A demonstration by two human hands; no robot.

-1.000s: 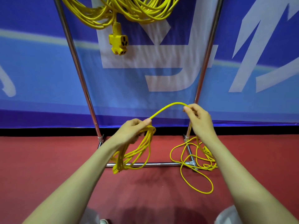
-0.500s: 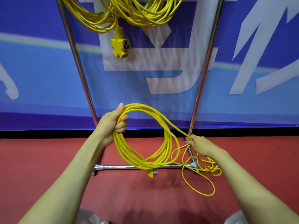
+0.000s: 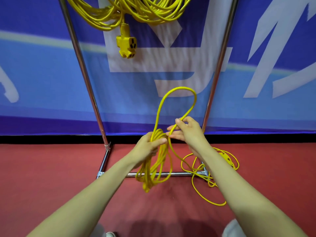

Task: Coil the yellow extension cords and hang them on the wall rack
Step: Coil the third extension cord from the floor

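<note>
My left hand (image 3: 148, 147) grips the top of a bundle of yellow cord loops (image 3: 153, 170) that hangs down in front of the rack's bottom bar. My right hand (image 3: 186, 132) pinches the same cord just to the right, and a tall loop (image 3: 179, 93) arches above both hands. The loose rest of the cord (image 3: 213, 168) lies tangled on the red floor at the right. Coiled yellow cords (image 3: 136, 11) hang at the top of the metal rack (image 3: 89, 93), with a yellow socket block (image 3: 127, 46) dangling below them.
The rack has two slanted chrome uprights and a low crossbar (image 3: 179, 173) on the red floor (image 3: 51, 177). A blue and white banner (image 3: 34, 74) stands right behind it. My knees show at the bottom edge.
My right hand rose from the floor pile up to my left hand, bringing a fresh loop. The wide coil has closed into a narrow hanging bundle, and my left hand moved right and lower.
</note>
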